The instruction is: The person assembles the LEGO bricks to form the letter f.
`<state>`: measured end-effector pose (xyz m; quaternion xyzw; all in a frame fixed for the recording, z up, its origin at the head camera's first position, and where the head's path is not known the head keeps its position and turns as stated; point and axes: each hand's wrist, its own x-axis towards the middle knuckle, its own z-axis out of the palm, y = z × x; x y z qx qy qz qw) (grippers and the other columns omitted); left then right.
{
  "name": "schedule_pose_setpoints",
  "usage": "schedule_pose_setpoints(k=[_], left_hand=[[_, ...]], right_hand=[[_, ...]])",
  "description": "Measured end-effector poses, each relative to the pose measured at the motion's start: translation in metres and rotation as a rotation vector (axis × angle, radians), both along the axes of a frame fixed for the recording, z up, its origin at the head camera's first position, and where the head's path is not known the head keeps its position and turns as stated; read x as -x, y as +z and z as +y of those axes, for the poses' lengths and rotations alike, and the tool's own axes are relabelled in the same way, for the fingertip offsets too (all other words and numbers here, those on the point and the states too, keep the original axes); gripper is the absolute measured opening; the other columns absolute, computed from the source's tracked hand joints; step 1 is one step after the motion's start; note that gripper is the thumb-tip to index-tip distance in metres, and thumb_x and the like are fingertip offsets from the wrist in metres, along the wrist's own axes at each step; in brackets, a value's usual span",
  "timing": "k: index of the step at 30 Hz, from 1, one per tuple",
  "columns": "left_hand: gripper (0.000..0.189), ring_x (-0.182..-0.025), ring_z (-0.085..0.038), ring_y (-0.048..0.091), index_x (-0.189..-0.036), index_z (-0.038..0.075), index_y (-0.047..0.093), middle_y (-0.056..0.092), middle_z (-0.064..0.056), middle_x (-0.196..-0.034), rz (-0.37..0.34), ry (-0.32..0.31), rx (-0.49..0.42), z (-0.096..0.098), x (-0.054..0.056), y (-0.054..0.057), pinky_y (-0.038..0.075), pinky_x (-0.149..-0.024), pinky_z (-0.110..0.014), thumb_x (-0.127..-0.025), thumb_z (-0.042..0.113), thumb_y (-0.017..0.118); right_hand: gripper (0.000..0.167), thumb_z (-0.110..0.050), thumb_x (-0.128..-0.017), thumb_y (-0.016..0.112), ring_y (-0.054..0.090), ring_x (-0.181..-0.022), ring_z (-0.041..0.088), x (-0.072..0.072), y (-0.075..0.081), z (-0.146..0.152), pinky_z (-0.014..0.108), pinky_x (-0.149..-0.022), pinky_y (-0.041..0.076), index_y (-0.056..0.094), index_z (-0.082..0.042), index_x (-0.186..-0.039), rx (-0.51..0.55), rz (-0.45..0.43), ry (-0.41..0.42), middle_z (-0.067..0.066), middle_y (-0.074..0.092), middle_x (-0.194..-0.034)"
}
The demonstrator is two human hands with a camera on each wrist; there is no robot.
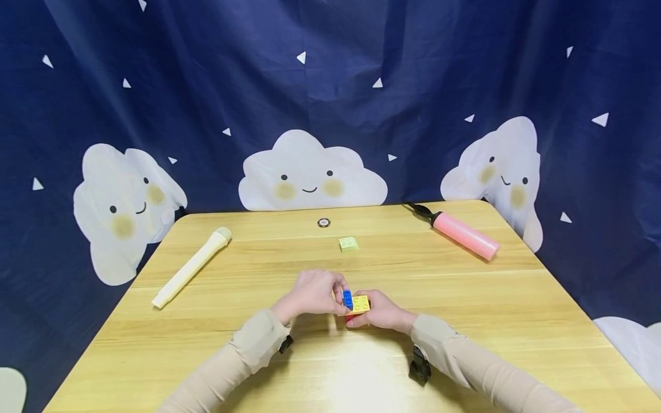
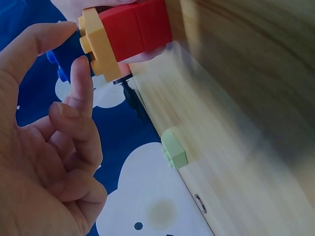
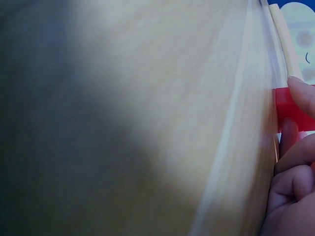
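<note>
Near the middle of the table, my left hand (image 1: pixel 314 293) pinches a small blue toy brick (image 1: pixel 348 299) between thumb and index finger. The blue brick meets the studded top of a yellow brick (image 2: pixel 101 44) at one end; whether it is pressed fully down I cannot tell. Beneath the yellow brick are red bricks (image 2: pixel 135 30), with a seam across them in the left wrist view. My right hand (image 1: pixel 384 312) grips this stack from the right side. In the right wrist view its thumb and fingers lie against the red part.
A pale green brick (image 1: pixel 348 244) lies farther back on the wooden table (image 1: pixel 439 281), with a small round disc (image 1: pixel 323 222) behind it. A cream microphone-shaped stick (image 1: pixel 191 268) lies left, a pink hand pump (image 1: pixel 465 234) back right. A blue cloud-patterned curtain (image 1: pixel 341 97) hangs behind.
</note>
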<state>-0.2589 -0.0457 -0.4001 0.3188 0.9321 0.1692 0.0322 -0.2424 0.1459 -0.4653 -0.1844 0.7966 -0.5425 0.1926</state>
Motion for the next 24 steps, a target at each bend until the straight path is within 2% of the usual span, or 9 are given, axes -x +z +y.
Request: schedule_pose_setpoints(k=[16, 24], left_hand=[[0.028, -0.059, 0.000, 0.048, -0.086, 0.024, 0.066, 0.060, 0.022, -0.066, -0.019, 0.020, -0.039, 0.0005, -0.0012, -0.0027, 0.035, -0.051, -0.022, -0.064, 0.037, 0.079], [0.028, -0.060, 0.000, 0.048, -0.084, 0.024, 0.066, 0.061, 0.020, -0.067, -0.036, 0.020, -0.084, -0.0002, -0.0014, -0.0074, 0.034, -0.051, -0.022, -0.064, 0.035, 0.081]], right_hand=[[0.034, -0.008, -0.072, 0.080, 0.057, -0.078, 0.011, -0.0004, 0.0013, 0.0004, 0.027, -0.070, 0.047, 0.064, 0.000, -0.101, 0.020, 0.007, -0.002, 0.003, 0.067, -0.088], [0.034, -0.008, -0.072, 0.080, 0.058, -0.081, 0.012, -0.0013, 0.0011, 0.0004, 0.029, -0.077, 0.046, 0.064, 0.000, -0.101, 0.014, 0.017, 0.001, 0.002, 0.067, -0.089]])
